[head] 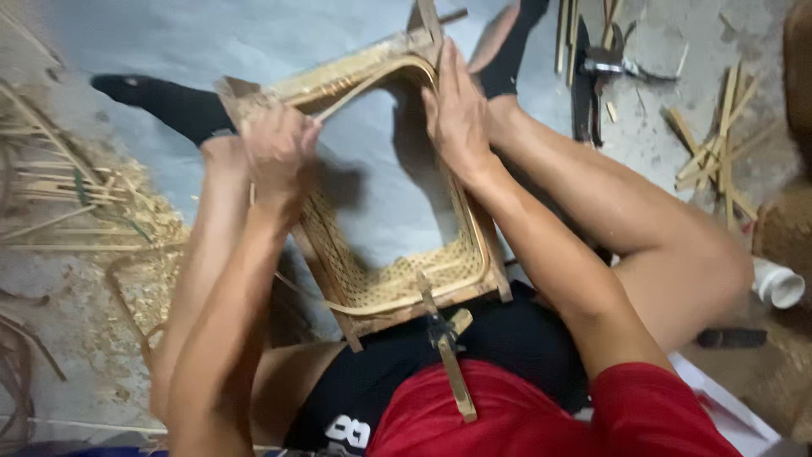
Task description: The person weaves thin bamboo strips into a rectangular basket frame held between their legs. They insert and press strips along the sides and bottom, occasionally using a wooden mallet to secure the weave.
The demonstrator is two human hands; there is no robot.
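A square woven bamboo frame point(397, 288) rests between my knees, its open middle showing the grey floor. My left hand point(279, 148) is closed around a thin bamboo strip point(364, 85) at the frame's far left corner. My right hand point(457, 110) lies flat with fingers extended against the frame's far right rim. A metal clamp point(441, 332) with a wooden stick grips the near edge of the frame, close to my lap.
Bamboo strips and shavings point(93, 203) pile up on the left floor. Cut bamboo sticks point(719, 144) and dark tools point(592, 76) lie at the upper right. A white cup-like object point(778, 286) sits at the right by my knee.
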